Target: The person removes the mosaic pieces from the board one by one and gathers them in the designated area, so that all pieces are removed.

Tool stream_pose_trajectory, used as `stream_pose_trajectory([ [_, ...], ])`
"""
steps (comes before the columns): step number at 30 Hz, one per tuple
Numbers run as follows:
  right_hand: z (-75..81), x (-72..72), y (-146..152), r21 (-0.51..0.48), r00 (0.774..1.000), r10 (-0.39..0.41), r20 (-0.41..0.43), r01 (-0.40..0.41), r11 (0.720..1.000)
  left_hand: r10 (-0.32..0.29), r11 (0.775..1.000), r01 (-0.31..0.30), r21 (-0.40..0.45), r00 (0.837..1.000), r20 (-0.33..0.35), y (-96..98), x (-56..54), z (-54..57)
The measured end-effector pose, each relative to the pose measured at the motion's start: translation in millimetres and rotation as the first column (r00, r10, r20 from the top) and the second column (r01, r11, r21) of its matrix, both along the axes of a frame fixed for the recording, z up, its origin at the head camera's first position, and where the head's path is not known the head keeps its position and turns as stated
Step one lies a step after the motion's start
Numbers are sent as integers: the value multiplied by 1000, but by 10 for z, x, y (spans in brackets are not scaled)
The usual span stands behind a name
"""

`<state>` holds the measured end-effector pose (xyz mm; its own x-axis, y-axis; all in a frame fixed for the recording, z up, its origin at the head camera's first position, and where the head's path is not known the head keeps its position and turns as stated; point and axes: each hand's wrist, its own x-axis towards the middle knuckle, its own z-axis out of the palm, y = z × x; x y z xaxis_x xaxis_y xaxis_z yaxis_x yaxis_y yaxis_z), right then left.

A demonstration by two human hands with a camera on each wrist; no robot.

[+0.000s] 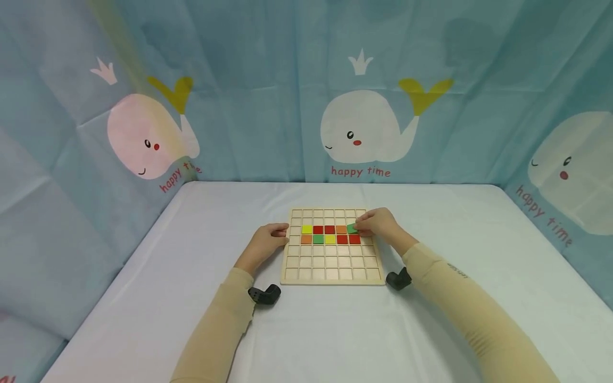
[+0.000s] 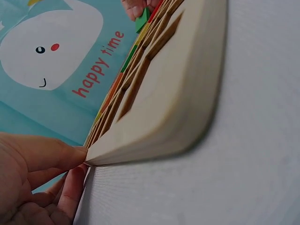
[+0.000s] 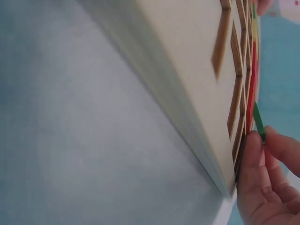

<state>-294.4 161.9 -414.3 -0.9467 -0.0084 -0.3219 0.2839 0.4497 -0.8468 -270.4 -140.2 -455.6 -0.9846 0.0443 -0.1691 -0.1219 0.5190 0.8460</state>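
Observation:
A pale wooden grid board point(image 1: 319, 274) lies on the table, with two rows of coloured square tiles in its middle cells. The far row runs yellow point(image 1: 307, 230), red, red, orange; the nearer one runs orange, green point(image 1: 318, 240), yellow, red, red. Between thumb and fingers my right hand point(image 1: 378, 223) pinches a green tile point(image 3: 259, 119), tilted over the right end of the far row. Its lower edge comes right down to the cells beside the red tiles point(image 3: 251, 89). My left hand point(image 1: 265, 243) holds the board's left edge, thumb and fingertips against the wood point(image 2: 136, 140).
A white cloth covers the table point(image 1: 330, 330). Blue curtains point(image 1: 249, 106) printed with whales enclose its back and both sides. Dark wrist devices point(image 1: 265, 294) sit under both beige sleeves, close to the board's near corners.

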Motion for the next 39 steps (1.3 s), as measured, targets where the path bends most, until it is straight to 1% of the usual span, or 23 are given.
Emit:
stream_pose_trajectory([
  [6, -10, -4, 61, -61, 999, -31, 20, 33, 998, 2, 1000, -2, -2, 1000, 9, 10, 10, -18],
  [10, 32, 0, 134, -56, 999, -40, 20, 41, 998, 0, 1000, 0, 6, 1000, 14, 9, 18, -24],
  [13, 61, -2, 198, -33, 999, -47, 25, 48, 998, -7, 1000, 6, 10, 1000, 12, 9, 18, -20],
  [18, 94, -12, 295, -33, 998, -50, 34, 51, 998, -10, 1000, 9, -7, 1000, -9, -5, 9, -7],
  [26, 143, 3, 463, -26, 998, -55, 3, 55, 998, -20, 1000, 20, -15, 1000, -13, -14, 10, 16],
  [32, 154, 10, 576, -40, 998, -62, 5, 62, 997, -22, 1000, 22, -22, 1000, -14, -8, 5, 20],
  [36, 157, 17, 638, -29, 998, -69, -1, 69, 997, -26, 999, 26, -22, 1000, -14, -6, 4, 30],
  [39, 134, 12, 694, -33, 997, -71, -6, 71, 997, -25, 999, 24, -23, 1000, -9, -3, 10, 27],
])
